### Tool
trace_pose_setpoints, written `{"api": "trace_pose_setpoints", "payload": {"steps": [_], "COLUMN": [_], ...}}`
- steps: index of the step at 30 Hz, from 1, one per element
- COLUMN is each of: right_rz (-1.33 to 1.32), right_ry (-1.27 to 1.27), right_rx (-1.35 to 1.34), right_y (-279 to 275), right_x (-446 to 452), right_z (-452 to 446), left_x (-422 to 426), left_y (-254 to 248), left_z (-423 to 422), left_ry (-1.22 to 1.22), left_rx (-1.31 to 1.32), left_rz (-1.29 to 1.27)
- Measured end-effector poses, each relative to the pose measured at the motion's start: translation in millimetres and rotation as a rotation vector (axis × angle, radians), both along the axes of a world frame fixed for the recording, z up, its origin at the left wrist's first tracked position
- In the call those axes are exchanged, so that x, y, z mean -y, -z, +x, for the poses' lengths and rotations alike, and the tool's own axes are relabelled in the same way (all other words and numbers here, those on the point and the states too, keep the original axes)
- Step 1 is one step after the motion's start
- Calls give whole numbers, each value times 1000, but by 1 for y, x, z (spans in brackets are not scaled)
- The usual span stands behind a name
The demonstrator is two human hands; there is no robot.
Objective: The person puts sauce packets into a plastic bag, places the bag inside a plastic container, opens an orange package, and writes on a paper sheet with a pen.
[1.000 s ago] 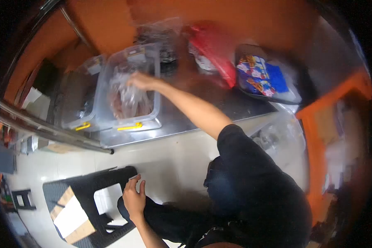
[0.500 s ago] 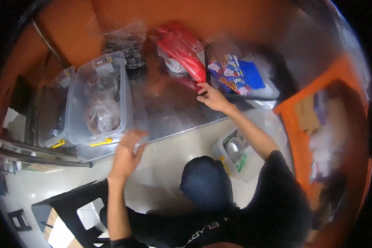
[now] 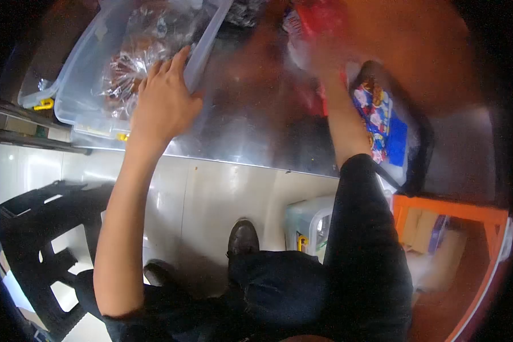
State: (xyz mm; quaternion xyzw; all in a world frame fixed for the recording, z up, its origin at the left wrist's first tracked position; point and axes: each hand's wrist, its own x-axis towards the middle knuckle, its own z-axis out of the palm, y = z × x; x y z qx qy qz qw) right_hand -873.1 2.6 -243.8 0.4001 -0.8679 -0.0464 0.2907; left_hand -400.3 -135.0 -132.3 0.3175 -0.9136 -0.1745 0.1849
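Note:
My left hand (image 3: pixel 165 102) is over the front right part of a clear plastic bin (image 3: pixel 74 100), its fingers apart and nothing in its grasp. Inside that bin lie crinkled clear plastic bags (image 3: pixel 128 65) with something brown in them. Farther right, my right hand (image 3: pixel 324 57) reaches onto a red plastic bag (image 3: pixel 325 17); motion smears its fingers, so its grip is unclear. White shows along the left side of the red bag. Near my right forearm lies a blue package (image 3: pixel 398 139) with a colourful print, on or in something black.
The shiny metal tabletop (image 3: pixel 239 137) ends in a straight front edge. Another clear bin with a yellow latch (image 3: pixel 44 104) stands at the far left. Below are a black slotted stool-like piece (image 3: pixel 23 216), a lidded clear box (image 3: pixel 296 222) and an orange-framed shelf (image 3: pixel 439 206).
The view has tilted down and closer. My left hand has moved from before the bin to over it. My right hand has gone from the red bag's near end farther along it.

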Motion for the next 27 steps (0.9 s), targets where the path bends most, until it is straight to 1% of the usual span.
{"api": "trace_pose_setpoints", "payload": {"steps": [4, 8, 11, 14, 17, 18, 23, 26, 27], "right_rz": [42, 52, 63, 66, 69, 70, 102, 135, 136], "right_ry": [-5, -17, -29, -39, -48, -51, -89, -120, -125], "right_rx": [53, 75, 79, 84, 75, 77, 77, 76, 68], "right_y": [-8, -7, -5, -4, -3, -2, 5, 14, 19], "right_x": [-1, -9, -8, -7, -5, -3, 17, 32, 34], "right_z": [-9, -19, -24, -27, -31, -31, -22, -6, 2], "left_x": [-6, -8, 3, -4, -5, -4, -5, -6, -6], "left_y": [-8, -11, -2, -17, -23, -23, -19, -19, -19], "left_z": [1, 2, 0, -3, -1, -2, -4, -5, -6], "left_ry": [-22, -2, 16, -20, -32, -25, 0, -13, 4], "left_rx": [-2, -19, -10, 10, 98, 70, 2, 40, 31], "left_rz": [58, 27, 32, 55, 73, 59, 60, 15, 46]}}
